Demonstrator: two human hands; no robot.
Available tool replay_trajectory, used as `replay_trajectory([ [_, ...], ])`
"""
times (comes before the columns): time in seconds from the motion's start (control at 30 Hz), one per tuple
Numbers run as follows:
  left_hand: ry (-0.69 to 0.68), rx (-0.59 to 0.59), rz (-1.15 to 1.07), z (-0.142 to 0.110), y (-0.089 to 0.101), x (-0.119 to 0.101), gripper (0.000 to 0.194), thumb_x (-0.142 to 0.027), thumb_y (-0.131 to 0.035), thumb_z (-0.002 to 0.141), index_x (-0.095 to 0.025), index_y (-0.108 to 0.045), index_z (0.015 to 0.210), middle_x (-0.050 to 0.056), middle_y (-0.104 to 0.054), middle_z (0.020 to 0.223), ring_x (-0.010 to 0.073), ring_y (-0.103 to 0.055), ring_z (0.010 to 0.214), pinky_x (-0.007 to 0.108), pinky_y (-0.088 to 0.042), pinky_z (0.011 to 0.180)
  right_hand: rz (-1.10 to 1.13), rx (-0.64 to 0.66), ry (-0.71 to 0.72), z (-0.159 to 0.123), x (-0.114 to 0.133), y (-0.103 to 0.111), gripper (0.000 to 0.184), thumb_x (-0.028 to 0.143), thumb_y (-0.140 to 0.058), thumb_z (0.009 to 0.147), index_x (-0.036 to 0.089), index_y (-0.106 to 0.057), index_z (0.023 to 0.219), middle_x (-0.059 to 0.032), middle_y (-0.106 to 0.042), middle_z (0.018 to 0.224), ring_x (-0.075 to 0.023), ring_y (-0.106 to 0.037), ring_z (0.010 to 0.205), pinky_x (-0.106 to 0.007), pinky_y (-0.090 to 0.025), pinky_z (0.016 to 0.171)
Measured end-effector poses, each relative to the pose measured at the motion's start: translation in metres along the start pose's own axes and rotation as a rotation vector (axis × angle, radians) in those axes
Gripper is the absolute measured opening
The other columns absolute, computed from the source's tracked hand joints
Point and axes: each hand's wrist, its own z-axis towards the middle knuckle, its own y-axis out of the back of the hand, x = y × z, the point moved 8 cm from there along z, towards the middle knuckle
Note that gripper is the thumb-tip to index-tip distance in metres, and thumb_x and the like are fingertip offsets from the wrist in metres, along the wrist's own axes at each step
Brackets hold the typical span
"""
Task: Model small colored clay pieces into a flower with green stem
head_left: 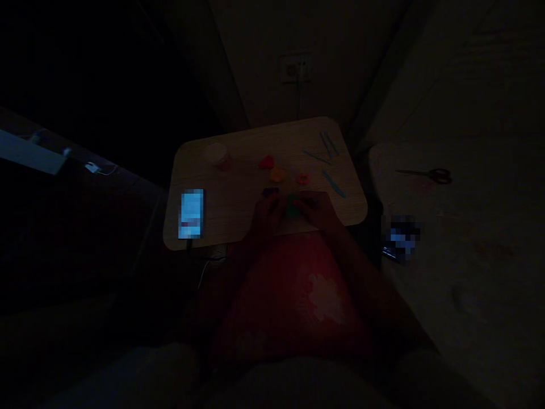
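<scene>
The picture is very dark. A green lump (293, 205), which looks like modelling clay, lies between my hands near the table's front edge. My right hand (318, 208) has its fingers closed against the lump's right side. On the other side my left hand (267, 215) is curled, its fingertips close to the green lump; what they pinch is lost in shadow. Just beyond the left fingers sits a dark piece (269, 192). Farther back are an orange-yellow lump (278, 174), a red lump (267, 162) and a pink ring-like piece (302, 179).
Thin blue-grey strips (333, 183) lie on the right of the small wooden table (230, 221). A pale round tub (217, 154) stands back left, a lit phone (191, 215) front left. Scissors (438, 175) and a blurred device (401, 238) rest on the surface to the right.
</scene>
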Motion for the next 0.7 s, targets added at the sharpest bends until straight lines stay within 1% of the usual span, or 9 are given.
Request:
replay_trajectory([
  [0.1, -0.062, -0.055, -0.027, -0.001, 0.006, -0.007, 0.044, -0.065, -0.064, 0.094, -0.021, -0.068, 0.098, 0.005, -0.067, 0.093, 0.0187, -0.063, 0.084, 0.031, -0.052, 0.074, -0.043, 0.077, 0.036, 0.002, 0.004, -0.005, 0.031, 0.043, -0.063, 0.095, 0.018, -0.076, 0.083, -0.0031, -0.069, 0.073, -0.0155, -0.059, 0.065, -0.028, -0.043, 0.06],
  [0.17, -0.138, -0.054, -0.006, -0.002, 0.008, -0.014, 0.044, -0.064, -0.065, 0.094, -0.021, -0.073, 0.104, 0.008, -0.07, 0.103, 0.0224, -0.065, 0.098, 0.036, -0.054, 0.087, -0.084, 0.091, 0.062, 0.002, 0.007, -0.006, 0.032, 0.043, -0.06, 0.098, 0.019, -0.078, 0.09, -0.0048, -0.073, 0.08, -0.0175, -0.063, 0.071, -0.029, -0.047, 0.065],
  [0.23, -0.21, -0.038, 0.016, -0.002, 0.008, -0.02, 0.041, -0.06, -0.064, 0.096, -0.022, -0.077, 0.101, 0.008, -0.07, 0.102, 0.0237, -0.065, 0.103, 0.039, -0.054, 0.094, -0.112, 0.09, 0.072, 0.002, 0.007, -0.006, 0.031, 0.043, -0.06, 0.098, 0.02, -0.08, 0.095, -0.0052, -0.075, 0.083, -0.0183, -0.065, 0.073, -0.029, -0.049, 0.067],
  [0.33, -0.26, -0.048, 0.019, -0.001, 0.008, -0.023, 0.033, -0.054, -0.067, 0.097, -0.023, -0.079, 0.094, 0.007, -0.067, 0.096, 0.0223, -0.064, 0.097, 0.039, -0.054, 0.09, -0.103, 0.094, 0.055, 0.001, 0.006, -0.006, 0.031, 0.041, -0.06, 0.098, 0.019, -0.08, 0.097, -0.0042, -0.074, 0.079, -0.0165, -0.064, 0.066, -0.029, -0.049, 0.065],
  [0.43, -0.286, -0.06, 0.023, -0.002, 0.007, -0.023, 0.029, -0.05, -0.074, 0.092, -0.022, -0.076, 0.088, 0.006, -0.065, 0.092, 0.022, -0.063, 0.093, 0.04, -0.054, 0.088, -0.051, 0.087, 0.039, 0.0, 0.004, -0.005, 0.034, 0.044, -0.059, 0.098, 0.018, -0.081, 0.098, -0.0043, -0.074, 0.079, -0.0162, -0.064, 0.066, -0.029, -0.049, 0.064],
  [0.47, -0.281, -0.061, 0.028, -0.002, 0.006, -0.022, 0.028, -0.05, -0.076, 0.091, -0.022, -0.074, 0.088, 0.006, -0.065, 0.094, 0.0223, -0.063, 0.095, 0.04, -0.053, 0.089, -0.03, 0.083, 0.031, -0.001, 0.004, -0.005, 0.036, 0.046, -0.058, 0.099, 0.018, -0.081, 0.098, -0.0045, -0.074, 0.08, -0.0165, -0.064, 0.066, -0.029, -0.05, 0.064],
  [0.53, -0.218, -0.074, 0.032, -0.003, 0.005, -0.016, 0.03, -0.05, -0.078, 0.088, -0.022, -0.07, 0.093, 0.006, -0.066, 0.097, 0.0218, -0.064, 0.094, 0.038, -0.054, 0.088, 0.014, 0.068, 0.006, -0.001, 0.001, -0.004, 0.038, 0.05, -0.059, 0.098, 0.019, -0.081, 0.099, -0.0043, -0.074, 0.078, -0.0167, -0.064, 0.066, -0.029, -0.049, 0.062],
  [0.63, -0.083, -0.078, 0.001, -0.003, 0.004, -0.004, 0.037, -0.052, -0.08, 0.086, -0.022, -0.065, 0.102, 0.005, -0.068, 0.098, 0.0195, -0.065, 0.089, 0.033, -0.055, 0.081, 0.037, 0.037, -0.02, 0.0, -0.002, -0.004, 0.034, 0.051, -0.072, 0.089, 0.02, -0.08, 0.097, -0.0047, -0.076, 0.081, -0.0173, -0.065, 0.067, -0.029, -0.05, 0.063],
  [0.7, -0.053, -0.041, -0.001, -0.003, 0.001, -0.002, 0.037, -0.052, -0.076, 0.089, -0.021, -0.066, 0.104, 0.006, -0.071, 0.1, 0.0193, -0.067, 0.09, 0.032, -0.055, 0.081, 0.026, -0.001, -0.037, 0.001, -0.005, -0.001, 0.032, 0.051, -0.077, 0.085, 0.02, -0.08, 0.096, -0.0053, -0.077, 0.082, -0.0182, -0.066, 0.07, -0.03, -0.051, 0.064],
])
